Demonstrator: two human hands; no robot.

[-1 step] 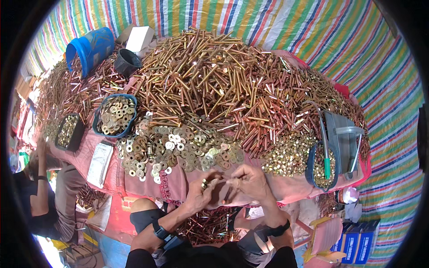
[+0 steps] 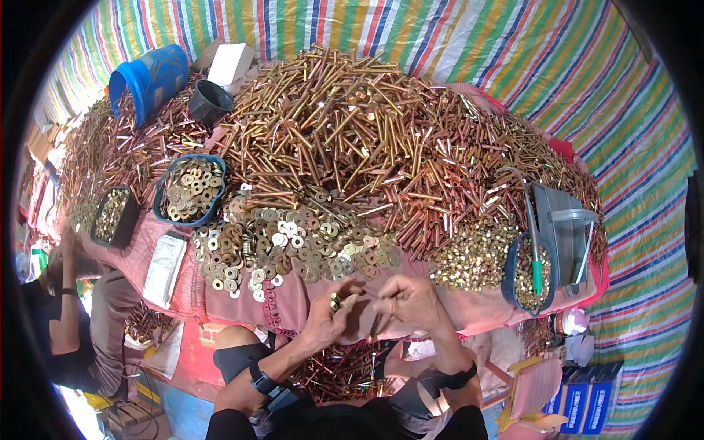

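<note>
My left hand (image 2: 328, 317) is closed, its fingers curled around small gold-coloured nuts (image 2: 335, 301). Close beside it, my right hand (image 2: 413, 302) is pinched, fingertips toward the left hand. A copper-coloured bolt (image 2: 373, 327) hangs below the right fingertips, between both hands; its upper end is hidden by the fingers. Both hands are over the front edge of a pink cloth (image 2: 469, 304). Just beyond the left hand spreads a heap of flat washers (image 2: 315, 246). Loose nuts (image 2: 469, 257) lie beyond the right hand, and a large pile of bolts (image 2: 345, 139) rises behind.
A blue tub (image 2: 223, 207) of washers and a dark nut box (image 2: 126, 229) stand left; a nut basket (image 2: 507, 282) stands right, beside a grey dustpan-like scoop (image 2: 548, 220). A blue bucket (image 2: 163, 77) lies tipped at back left. Another person's arm (image 2: 66, 308) is at far left.
The bolt between my hands has tilted and shifted slightly, its lower end now a little lower. My right fingers have moved very slightly; everything else looks the same.
</note>
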